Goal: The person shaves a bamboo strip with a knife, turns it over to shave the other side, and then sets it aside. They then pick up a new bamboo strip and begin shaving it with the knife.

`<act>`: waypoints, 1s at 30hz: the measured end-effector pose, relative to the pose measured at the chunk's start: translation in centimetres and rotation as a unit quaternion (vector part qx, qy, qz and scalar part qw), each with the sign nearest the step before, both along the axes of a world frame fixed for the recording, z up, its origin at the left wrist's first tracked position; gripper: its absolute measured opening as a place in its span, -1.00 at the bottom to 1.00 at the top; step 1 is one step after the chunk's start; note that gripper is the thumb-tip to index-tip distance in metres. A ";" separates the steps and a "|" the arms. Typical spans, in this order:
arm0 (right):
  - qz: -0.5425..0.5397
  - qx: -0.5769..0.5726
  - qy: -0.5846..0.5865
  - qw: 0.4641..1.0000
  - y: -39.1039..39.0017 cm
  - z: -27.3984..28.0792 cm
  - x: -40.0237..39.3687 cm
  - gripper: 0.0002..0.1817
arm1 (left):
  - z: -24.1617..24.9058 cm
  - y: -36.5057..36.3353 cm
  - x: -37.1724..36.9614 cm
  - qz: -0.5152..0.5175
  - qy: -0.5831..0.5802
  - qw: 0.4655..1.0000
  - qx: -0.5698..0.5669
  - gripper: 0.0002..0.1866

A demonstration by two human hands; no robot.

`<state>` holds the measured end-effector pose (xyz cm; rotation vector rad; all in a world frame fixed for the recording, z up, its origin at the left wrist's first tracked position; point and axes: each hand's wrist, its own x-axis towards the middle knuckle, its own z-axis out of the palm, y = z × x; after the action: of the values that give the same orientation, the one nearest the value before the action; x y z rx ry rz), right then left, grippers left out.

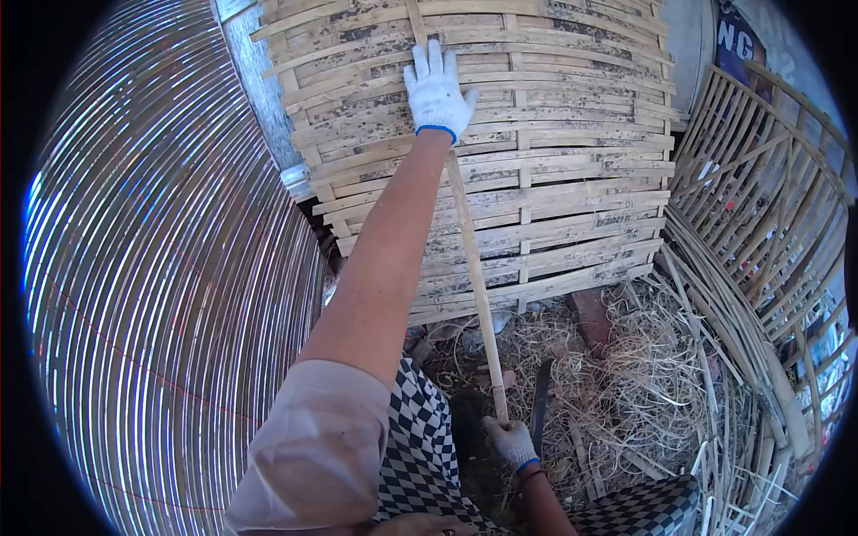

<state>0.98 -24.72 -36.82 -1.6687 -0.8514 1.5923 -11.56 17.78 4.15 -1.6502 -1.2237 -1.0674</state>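
My left hand (441, 96), in a white glove with a blue cuff, lies flat with its fingers stretched out on a woven bamboo panel (581, 192). A long pale bamboo strip (478, 277) runs down from beneath this hand, in front of the panel. Its lower end is in the closed fingers of my right hand (512, 444), also gloved. Part of the strip shows again above my left hand, woven into the panel. Just right of the strip's lower end, a dark blade (541, 402) stands nearly upright, its lower part hidden behind my right hand.
Curly bamboo shavings (635, 384) and a reddish brick-like block (590, 322) lie on the ground. Long bamboo strips (733, 326) are piled at the right, beside a slatted bamboo frame (760, 170). A slatted screen (170, 268) curves along the left. Checkered cloth (416, 447) covers my legs.
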 end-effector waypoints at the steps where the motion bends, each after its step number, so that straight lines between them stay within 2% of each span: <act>1: -0.005 0.003 0.004 1.000 0.0 -0.1 0.0 -0.55 | 0.0 -0.1 0.1 0.004 -0.001 1.000 -0.003 -0.13; 5: -0.001 0.035 -0.001 0.999 -0.4 -1.6 -0.2 -0.56 | -0.8 -1.4 0.0 0.013 0.017 1.000 0.006 -0.14; 8: -0.005 0.014 0.040 0.999 -0.5 -1.4 -1.0 -0.54 | -2.5 -2.4 -0.3 0.025 0.044 0.999 0.000 -0.11; 11: -0.002 0.007 0.026 1.000 -0.8 -0.4 -1.7 -0.50 | -2.5 -6.2 0.0 0.048 0.070 0.987 0.138 -0.32; 12: 0.000 0.010 0.013 1.000 -0.8 -0.1 -1.7 -0.49 | -1.6 -6.9 0.0 -0.021 0.005 0.991 -0.135 -0.02; 15: 0.011 -0.005 0.021 1.000 -0.8 0.3 -1.4 -0.50 | -1.9 -7.9 0.3 -0.018 0.005 0.989 -0.147 -0.03; 18: 0.009 0.011 0.008 1.000 -0.5 0.1 -1.3 -0.49 | -4.9 -8.0 0.3 0.036 0.068 0.996 0.051 -0.29; 21: 0.019 -0.012 -0.001 1.000 -0.5 1.2 -1.2 -0.49 | -6.6 -9.6 0.3 0.001 0.058 0.995 -0.085 -0.09; 25: 0.011 -0.002 0.002 1.000 0.2 -0.4 -0.9 -0.48 | -8.3 -7.5 0.5 0.011 0.052 0.996 -0.067 -0.09; 30: -0.010 -0.005 -0.007 1.000 1.4 -1.5 0.4 -0.49 | -9.0 -5.5 1.7 0.005 0.027 0.998 -0.062 -0.20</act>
<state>1.33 -23.34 -38.30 -1.6928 -0.8332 1.5763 -9.90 12.26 -4.84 -1.7530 -1.2831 -0.9500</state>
